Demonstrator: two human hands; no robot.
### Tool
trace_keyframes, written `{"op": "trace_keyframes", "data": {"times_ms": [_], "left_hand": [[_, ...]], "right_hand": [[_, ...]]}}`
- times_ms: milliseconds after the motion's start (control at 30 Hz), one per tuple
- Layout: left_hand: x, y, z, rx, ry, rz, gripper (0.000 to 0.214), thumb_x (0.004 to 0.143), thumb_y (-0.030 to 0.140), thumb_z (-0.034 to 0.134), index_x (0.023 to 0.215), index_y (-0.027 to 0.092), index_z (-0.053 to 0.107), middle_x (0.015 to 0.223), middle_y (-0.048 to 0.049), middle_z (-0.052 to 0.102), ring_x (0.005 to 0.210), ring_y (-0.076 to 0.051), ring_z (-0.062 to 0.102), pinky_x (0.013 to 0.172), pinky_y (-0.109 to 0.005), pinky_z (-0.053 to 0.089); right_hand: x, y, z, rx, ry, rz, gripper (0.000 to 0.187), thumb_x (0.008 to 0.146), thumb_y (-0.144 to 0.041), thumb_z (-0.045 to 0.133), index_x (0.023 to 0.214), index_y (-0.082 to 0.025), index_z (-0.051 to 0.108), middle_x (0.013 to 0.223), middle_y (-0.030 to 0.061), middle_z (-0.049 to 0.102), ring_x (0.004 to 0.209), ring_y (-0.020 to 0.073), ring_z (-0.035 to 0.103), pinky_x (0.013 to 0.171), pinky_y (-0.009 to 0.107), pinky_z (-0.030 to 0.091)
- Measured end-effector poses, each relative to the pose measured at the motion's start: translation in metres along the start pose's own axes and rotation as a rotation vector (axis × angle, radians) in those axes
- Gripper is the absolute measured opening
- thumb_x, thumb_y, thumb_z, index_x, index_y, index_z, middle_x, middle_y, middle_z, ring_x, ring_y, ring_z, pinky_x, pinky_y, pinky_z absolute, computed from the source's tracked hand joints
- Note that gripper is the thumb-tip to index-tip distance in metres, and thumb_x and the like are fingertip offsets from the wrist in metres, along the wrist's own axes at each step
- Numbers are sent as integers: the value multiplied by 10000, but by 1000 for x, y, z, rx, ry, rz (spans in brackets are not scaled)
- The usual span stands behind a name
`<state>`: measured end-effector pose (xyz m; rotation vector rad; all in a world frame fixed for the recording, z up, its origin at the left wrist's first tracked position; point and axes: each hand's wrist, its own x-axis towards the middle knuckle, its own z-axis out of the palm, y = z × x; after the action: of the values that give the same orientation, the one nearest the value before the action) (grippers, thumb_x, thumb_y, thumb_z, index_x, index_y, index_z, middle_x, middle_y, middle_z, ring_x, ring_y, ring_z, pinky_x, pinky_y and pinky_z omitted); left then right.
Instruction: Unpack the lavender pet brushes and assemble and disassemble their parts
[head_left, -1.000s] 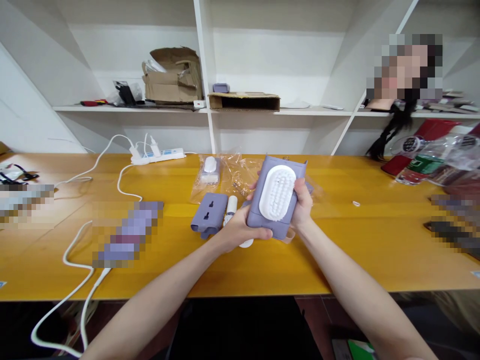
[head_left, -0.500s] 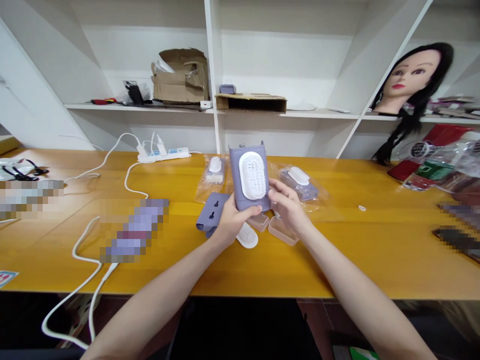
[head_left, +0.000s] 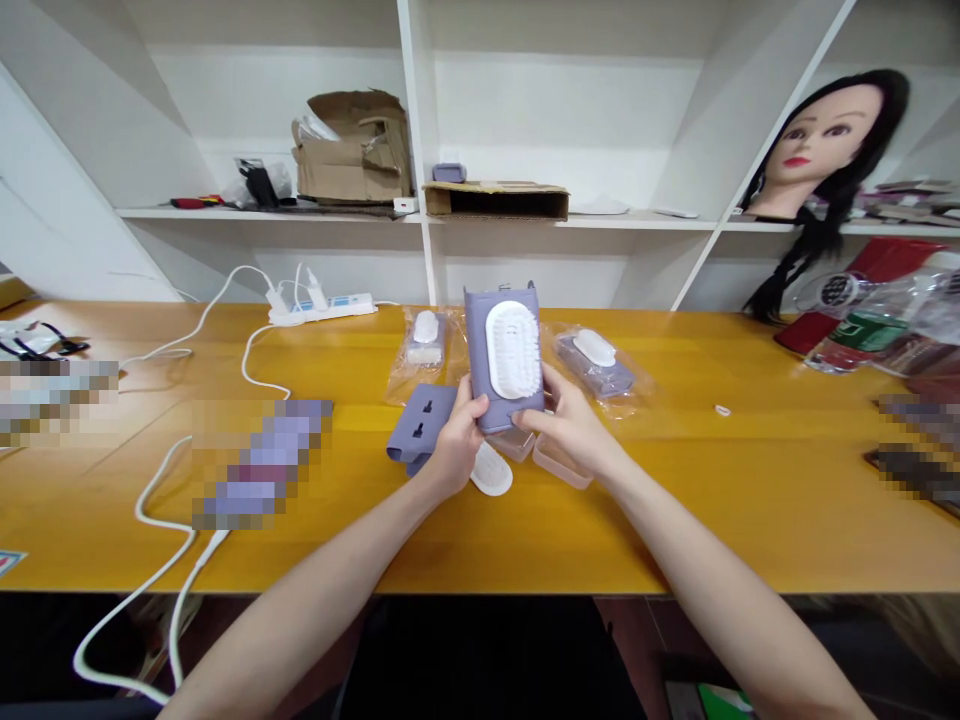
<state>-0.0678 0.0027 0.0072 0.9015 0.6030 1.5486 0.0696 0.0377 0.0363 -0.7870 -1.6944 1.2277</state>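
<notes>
Purple brush case (head_left: 504, 360) stands upright, its lower end gripped by curled fingers (head_left: 477, 406) of left hand (head_left: 454, 448) and right hand (head_left: 574, 432).

"What's on your bench?"

"It's a yellow wooden table (head_left: 675, 520). A power strip (head_left: 322, 308) sits at the back, and its white cable (head_left: 161, 560) trails off the front left edge."

"And in the middle?"

"One clear bag (head_left: 424, 345) and a second bag (head_left: 596, 362), each holding a purple-and-white gadget. Nearer me, close together, lie a purple cover (head_left: 420, 428), a white oval brush pad (head_left: 491, 470) and a clear tray (head_left: 561, 462). A small white ring (head_left: 722, 410) lies alone to my right."
</notes>
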Motion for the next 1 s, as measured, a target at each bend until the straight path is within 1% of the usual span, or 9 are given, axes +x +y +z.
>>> {"op": "trace_keyframes", "data": {"times_ms": [133,200,267,467,567,700,833,900,1000], "left_hand": [[0,-1,-1,53,23,2,532,767,318,543,1284,234,446,1159,-53,623,1034,-231,581,776,-315,467],[-1,-1,-2,70,32,-17,531,767,340,527,1281,235,445,1122,-53,629,944,-219,590,664,-290,440],[-1,-1,-2,67,28,-31,535,766,347,510,1285,240,436,1097,-50,630,882,-208,587,605,-278,402],[0,0,-2,40,33,-9,586,712,296,500,1289,232,421,1052,-43,624,719,-161,520,597,-280,366],[0,0,-1,53,46,-23,604,662,283,514,1258,221,437,1010,-43,614,689,-151,502,585,-273,354],[0,-3,-2,144,53,-1,583,604,220,559,1177,224,458,989,-20,602,742,-149,527,635,-266,385],[2,-7,-4,255,58,86,491,595,153,563,1076,212,485,982,-10,600,863,-167,545,775,-290,435],[2,-9,-5,315,61,131,483,611,142,554,1085,205,481,1026,-24,603,951,-191,552,846,-316,442],[2,-12,-6,407,54,192,506,679,149,550,1173,198,453,1147,-56,588,1076,-217,540,930,-345,426]], "right_hand": [[-2,-1,4,95,-9,164,412,574,-178,677,971,-190,565,956,40,664,867,210,605,779,361,488],[-3,0,5,125,-10,179,388,584,-186,674,949,-201,544,861,12,643,747,175,582,663,321,470],[-3,1,6,142,-17,177,385,603,-196,672,957,-214,522,784,-14,610,648,146,542,582,294,433],[-1,5,5,171,-20,121,436,624,-202,646,1034,-226,499,753,-33,568,607,124,485,541,269,377],[0,6,6,181,-9,119,439,621,-199,629,1038,-230,496,757,-37,552,594,116,454,541,266,363],[1,6,7,198,-27,85,453,605,-175,620,1038,-228,501,825,-30,549,621,109,437,570,264,370],[0,7,8,202,-53,55,480,609,-132,586,1070,-233,495,755,-49,507,639,119,438,608,267,385],[-1,7,10,203,-44,46,478,621,-125,572,1079,-230,488,725,-55,485,665,129,457,645,272,402],[-2,7,11,183,-13,38,470,615,-124,566,1068,-222,484,725,-49,494,725,149,490,714,291,425]]}}
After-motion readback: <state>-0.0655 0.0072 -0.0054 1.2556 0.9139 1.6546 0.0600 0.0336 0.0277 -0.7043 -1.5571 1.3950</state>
